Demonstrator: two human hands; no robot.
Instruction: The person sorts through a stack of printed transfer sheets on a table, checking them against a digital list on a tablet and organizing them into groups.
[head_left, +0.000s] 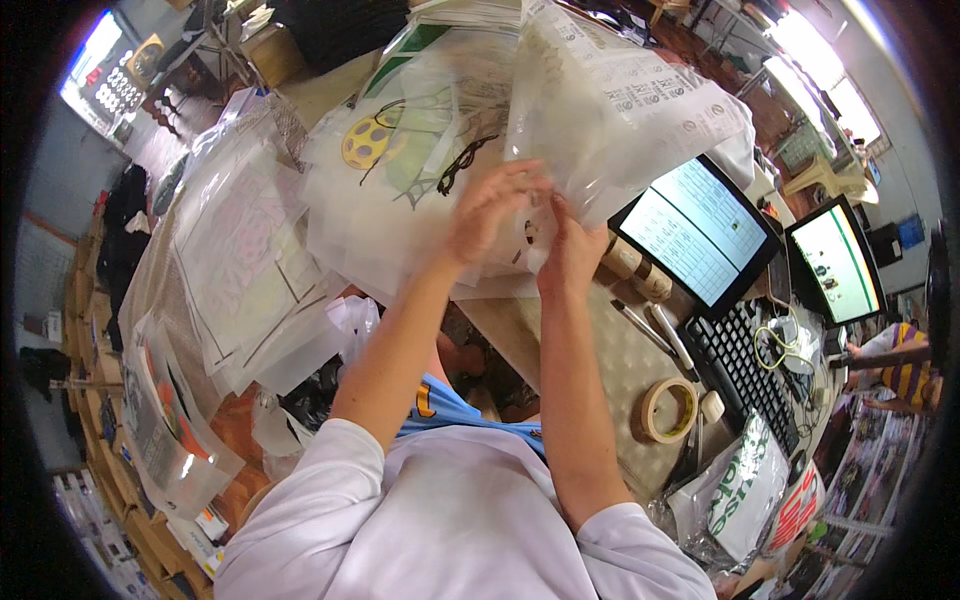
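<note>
Cluttered workroom. Pale tabletop (620, 365) runs to the right, carrying two lit flat monitors (700, 232) and a black keyboard (742, 368). Bright daylight pours through windows (820, 62) upper right. Grey wall (55, 165) at left, with brown cardboard boxes (130, 500) stacked below it.

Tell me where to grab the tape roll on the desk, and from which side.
Grip the tape roll across its ring wall, one finger in the open core and the thumb outside, coming from above. It appears to lie flat on the desk, hole up, and the keyboard crowds its right side.
</note>
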